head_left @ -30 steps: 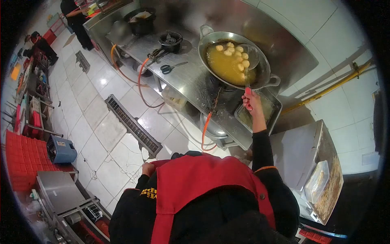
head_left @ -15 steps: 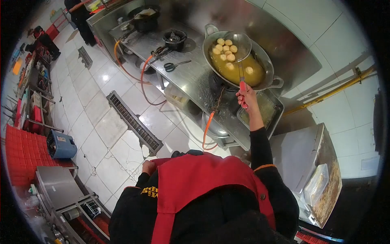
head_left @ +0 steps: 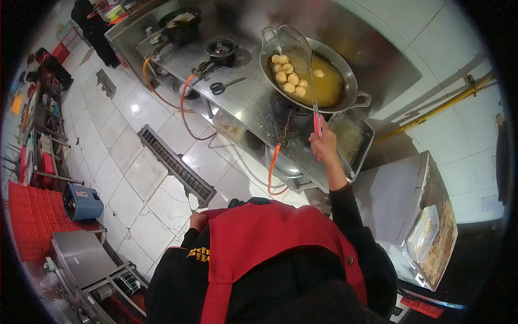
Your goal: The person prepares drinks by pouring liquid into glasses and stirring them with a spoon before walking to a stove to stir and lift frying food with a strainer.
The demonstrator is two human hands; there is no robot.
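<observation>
My right hand (head_left: 324, 141) is closed around the red handle of a wire skimmer (head_left: 294, 43). Its round mesh head is tilted over the far left part of a large two-handled wok (head_left: 354, 89). Golden oil (head_left: 330, 86) fills the wok's bottom. Several pale golden balls (head_left: 287, 69) cluster on the left side, near and partly below the mesh, and one lies apart to the right. Low at my left side, my left hand (head_left: 198, 220) rests against the edge of my red apron (head_left: 270, 237); its fingers are mostly hidden.
Scissors (head_left: 226, 86), a small burner (head_left: 222, 51) and a black pan (head_left: 182, 27) are on the steel counter (head_left: 243, 105). A metal tray (head_left: 349, 137) sits right of the wok. Orange hoses (head_left: 274, 167) hang in front. One person (head_left: 94, 29) stands at far left.
The skimmer head has moved left and tipped up more steeply. Most balls now sit further left and lower in the wok. My left hand stays where it was.
</observation>
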